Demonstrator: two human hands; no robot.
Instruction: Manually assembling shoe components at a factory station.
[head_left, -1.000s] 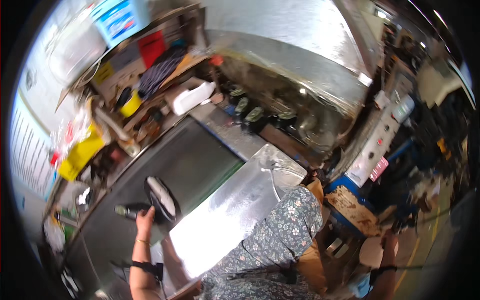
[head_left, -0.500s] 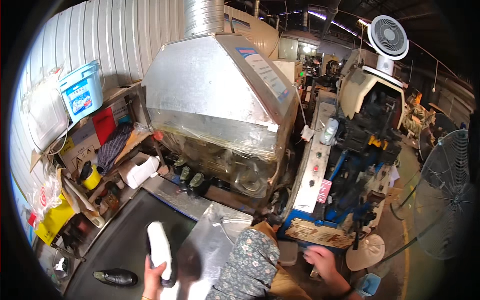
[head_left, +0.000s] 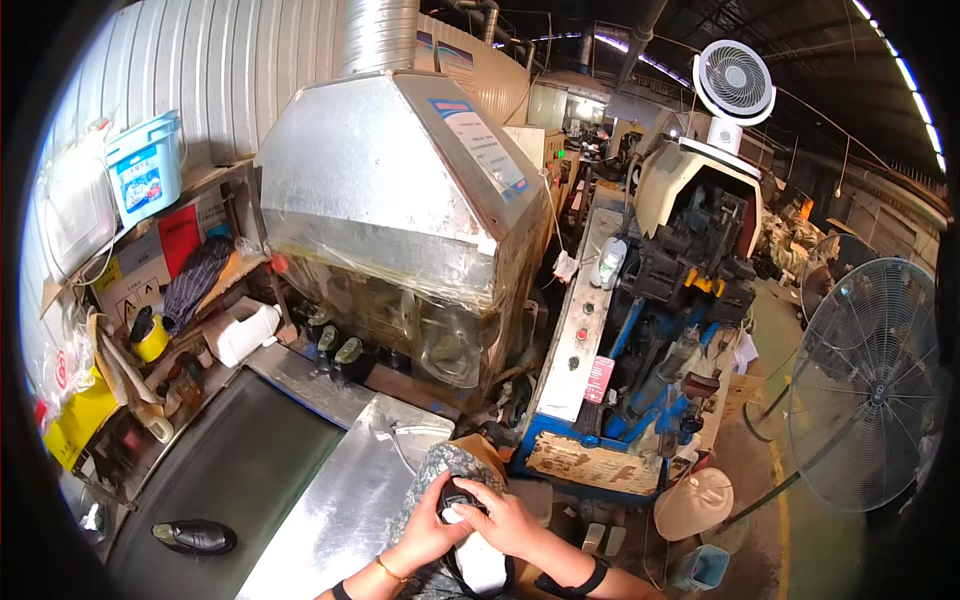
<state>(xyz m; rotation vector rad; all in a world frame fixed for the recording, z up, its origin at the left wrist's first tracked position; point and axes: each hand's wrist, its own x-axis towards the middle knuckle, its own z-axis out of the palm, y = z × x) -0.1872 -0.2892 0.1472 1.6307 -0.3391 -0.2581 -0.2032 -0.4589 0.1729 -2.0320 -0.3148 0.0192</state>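
Over my lap, a black shoe with a white underside (head_left: 481,566) is held between both hands. My left hand (head_left: 424,532) wraps round one side of it, with the thumb near the top end. From the other side my right hand (head_left: 505,518) grips it, fingers bent over the same end. A small white patch shows between the thumbs, too covered to make out. The floral apron (head_left: 415,490) lies beneath. Another black shoe (head_left: 195,537) rests on the dark conveyor belt (head_left: 262,455) at my left.
A metal plate (head_left: 325,500) lies beside the belt. Ahead stands a metal hood (head_left: 370,170) with several shoes at its base. To the right are a blue-framed machine (head_left: 590,455), a large floor fan (head_left: 880,385), a beige container (head_left: 693,503) and a blue bin (head_left: 703,567).
My left hand has brought the shoe from above the belt rightward to my lap. My right hand has come in from the right and taken hold of it too. The view has shifted right.
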